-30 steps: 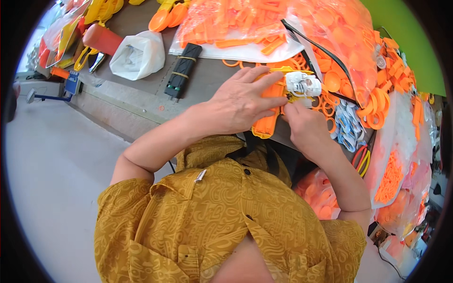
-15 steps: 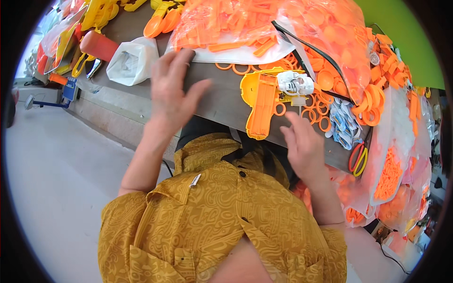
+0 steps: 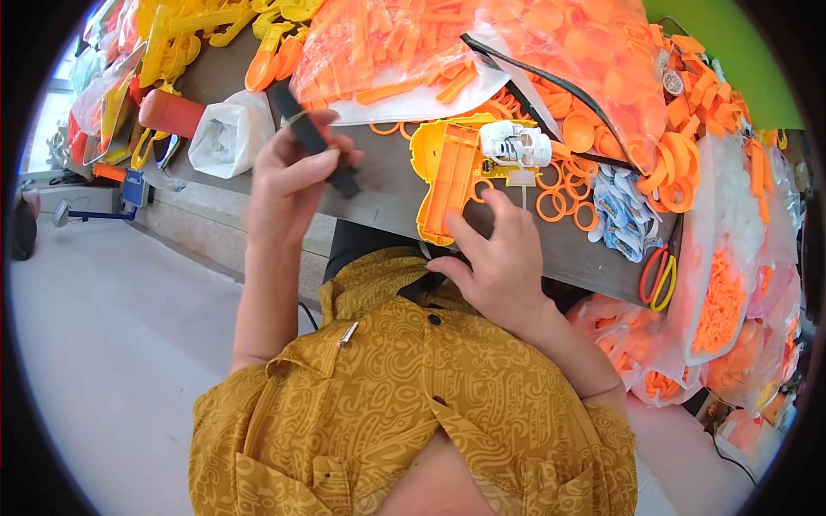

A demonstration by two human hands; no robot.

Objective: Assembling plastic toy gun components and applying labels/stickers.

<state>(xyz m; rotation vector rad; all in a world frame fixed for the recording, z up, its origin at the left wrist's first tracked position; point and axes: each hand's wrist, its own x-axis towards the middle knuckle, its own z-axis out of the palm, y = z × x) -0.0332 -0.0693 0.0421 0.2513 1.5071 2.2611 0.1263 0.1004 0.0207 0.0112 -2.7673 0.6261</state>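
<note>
My left hand [image 3: 288, 185] grips a long black bar-shaped tool [image 3: 311, 138] with a yellow-green band, lifted above the grey workbench [image 3: 387, 193]. Beside it, my right hand [image 3: 495, 262] rests at the bench's front edge with fingers apart, its fingertips touching the lower end of an orange-yellow plastic toy shell [image 3: 447, 176]. A white mechanism part [image 3: 516, 144] sits on the shell's upper right.
Clear bags of orange plastic parts [image 3: 413, 43] fill the back of the bench. Loose orange rings [image 3: 564, 202] and blue-white packets [image 3: 615, 211] lie right of the shell. A white bag [image 3: 228, 133] and yellow parts [image 3: 185, 30] are at left. Grey floor [image 3: 103, 344] is below.
My left hand left the toy shell, reached left to the black tool and has now picked it up. My right hand let go of the shell and drew back to the bench edge.
</note>
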